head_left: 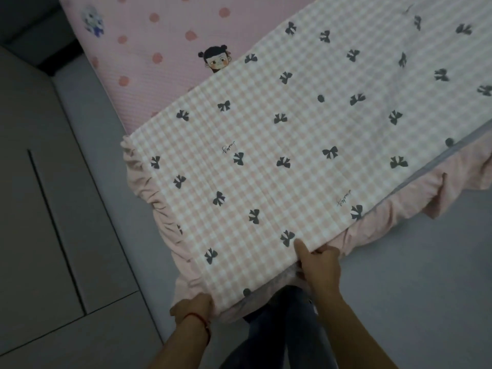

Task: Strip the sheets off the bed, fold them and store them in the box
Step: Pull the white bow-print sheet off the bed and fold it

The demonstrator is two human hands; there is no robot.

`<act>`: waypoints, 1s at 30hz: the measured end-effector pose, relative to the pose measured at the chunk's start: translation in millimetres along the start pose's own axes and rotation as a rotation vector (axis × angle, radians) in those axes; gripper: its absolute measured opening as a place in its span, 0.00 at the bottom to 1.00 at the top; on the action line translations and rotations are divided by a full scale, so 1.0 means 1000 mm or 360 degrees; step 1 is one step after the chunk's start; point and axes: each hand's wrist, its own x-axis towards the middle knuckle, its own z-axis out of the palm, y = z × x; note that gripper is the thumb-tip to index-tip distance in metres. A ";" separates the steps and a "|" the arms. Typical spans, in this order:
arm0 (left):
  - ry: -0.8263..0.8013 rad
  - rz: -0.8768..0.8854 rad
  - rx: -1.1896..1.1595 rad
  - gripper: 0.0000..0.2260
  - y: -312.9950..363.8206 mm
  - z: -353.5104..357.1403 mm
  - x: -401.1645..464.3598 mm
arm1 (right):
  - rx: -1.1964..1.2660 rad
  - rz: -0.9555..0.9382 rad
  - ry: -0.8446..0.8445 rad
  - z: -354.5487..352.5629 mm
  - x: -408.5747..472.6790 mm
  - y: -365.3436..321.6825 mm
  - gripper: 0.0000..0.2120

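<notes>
The folded gingham sheet point(266, 161) lies across the bed, running toward two o'clock; left hand point(193, 307) grips its near corner, right hand point(320, 265) pinches the near edge, thumb on top; I'd lift both together, keeping the edge taut, so layers stay aligned.

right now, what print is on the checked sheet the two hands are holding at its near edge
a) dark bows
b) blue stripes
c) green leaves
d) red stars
a: the checked sheet is scattered with dark bows, and the left hand and the right hand grip its near edge.
</notes>
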 end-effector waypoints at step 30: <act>-0.0350 0.1822 0.2900 0.54 0.276 0.130 -0.059 | -0.0169 0.0317 0.0485 0.106 -0.004 -0.011 0.60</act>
